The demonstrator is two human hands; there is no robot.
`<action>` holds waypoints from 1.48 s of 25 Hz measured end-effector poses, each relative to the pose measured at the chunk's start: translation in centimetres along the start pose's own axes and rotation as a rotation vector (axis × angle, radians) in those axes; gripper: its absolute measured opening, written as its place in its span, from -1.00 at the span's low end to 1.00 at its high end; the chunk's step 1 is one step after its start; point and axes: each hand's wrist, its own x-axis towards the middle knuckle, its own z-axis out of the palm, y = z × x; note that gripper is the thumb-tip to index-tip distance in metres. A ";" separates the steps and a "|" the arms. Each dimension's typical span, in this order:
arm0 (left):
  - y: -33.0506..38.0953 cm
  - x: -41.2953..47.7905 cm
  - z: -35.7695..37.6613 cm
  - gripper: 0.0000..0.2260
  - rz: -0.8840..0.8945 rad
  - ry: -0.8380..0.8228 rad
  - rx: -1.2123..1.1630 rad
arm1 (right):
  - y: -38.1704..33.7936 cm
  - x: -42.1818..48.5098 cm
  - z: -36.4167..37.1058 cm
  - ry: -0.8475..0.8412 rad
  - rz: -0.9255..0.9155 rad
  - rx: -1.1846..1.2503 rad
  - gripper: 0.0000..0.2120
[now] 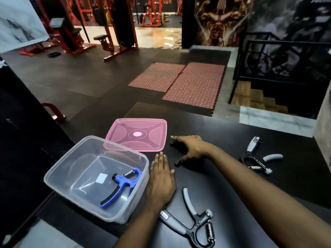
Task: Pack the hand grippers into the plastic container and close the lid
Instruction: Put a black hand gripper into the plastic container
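Right hand (192, 147) at frame centre settles over black gripper (177, 154), fingers spread, not clenched yet. Left hand (161, 179) lies flat, released, beside container (59, 172) at lower left. Wrap both handles firmly, then lift into container beside blue gripper (121, 185).

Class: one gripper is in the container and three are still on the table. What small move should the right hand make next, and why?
Probably close the right hand around the black gripper under it and lift. The fingers already lie spread over it, while the container holds only the blue gripper and the lid lies off.
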 end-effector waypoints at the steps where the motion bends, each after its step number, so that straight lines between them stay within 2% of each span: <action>1: -0.1 0.1 0.1 -0.45 0.001 0.004 0.006 | 0.1 0.3 0.1 -0.029 -0.009 -0.039 0.13; 4: -0.1 0.1 0.4 -0.45 0.007 0.025 0.008 | 0.4 0.3 0.8 0.054 -0.006 -0.085 0.17; 7: -0.1 0.2 0.4 -0.45 0.009 0.029 0.020 | 0.9 -0.8 -0.3 0.360 0.022 0.022 0.18; 10: 0.0 0.2 0.4 -0.45 0.007 0.031 0.016 | 2.1 -2.7 -1.6 0.647 0.064 0.204 0.15; 14: -0.1 0.2 0.4 -0.45 0.007 0.024 0.019 | 3.5 -6.0 0.6 0.818 0.220 0.517 0.07; 17: -0.1 0.2 0.4 -0.45 0.006 0.012 0.022 | 4.1 -7.7 3.3 0.824 0.299 0.624 0.09; 19: -0.1 0.2 0.4 -0.45 0.001 0.013 0.018 | 4.4 -8.7 4.5 0.794 0.331 0.673 0.18; 23: 0.1 0.3 0.3 -0.46 0.005 0.008 0.016 | 4.3 -10.2 6.0 0.617 0.408 0.585 0.33; 27: 0.0 0.3 0.1 -0.45 0.003 -0.002 0.009 | 3.4 -10.0 6.8 0.523 0.565 0.340 0.25; 33: 0.0 0.2 -0.1 -0.46 -0.002 -0.024 -0.006 | 2.9 -9.3 5.6 0.349 0.652 0.236 0.34; 35: 0.2 0.2 -0.5 -0.45 -0.014 -0.049 0.003 | 2.2 -9.1 5.4 0.383 0.685 0.181 0.29; 37: 0.6 0.4 -1.2 -0.45 -0.035 -0.089 -0.012 | 1.5 -8.9 5.1 0.463 0.713 0.091 0.11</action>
